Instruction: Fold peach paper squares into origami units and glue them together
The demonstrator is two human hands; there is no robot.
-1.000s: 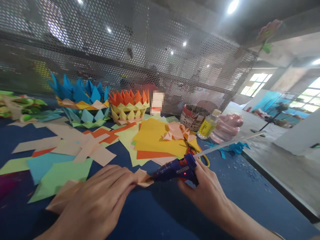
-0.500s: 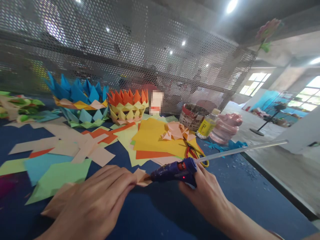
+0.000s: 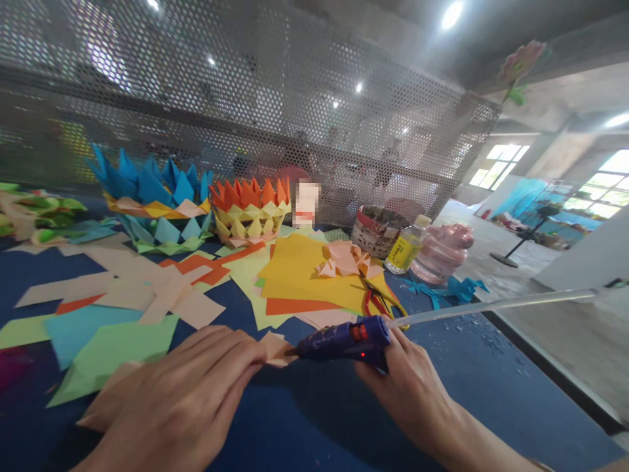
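Observation:
My right hand (image 3: 410,377) grips a dark blue hot glue gun (image 3: 344,341) with a red light glowing on its side. A long clear glue stick (image 3: 491,303) sticks out of its back end. The nozzle points left and meets a folded piece of peach paper (image 3: 279,351). My left hand (image 3: 196,387) pinches that paper at its left end between the fingers. Most of what lies under my left palm is hidden; a peach paper edge (image 3: 111,400) shows beyond it.
Folded paper crowns, one blue-topped (image 3: 157,196) and one orange-topped (image 3: 250,210), stand at the back. Yellow sheets (image 3: 304,262), scissors (image 3: 381,298), a bottle (image 3: 405,246), a round basket (image 3: 376,229) and a pink container (image 3: 442,252) lie beyond my hands. A perforated metal screen (image 3: 236,85) stands behind.
The glue gun's rear has dipped slightly, and the glue stick lies flatter and reaches farther right. My left hand stays nearly still on the paper.

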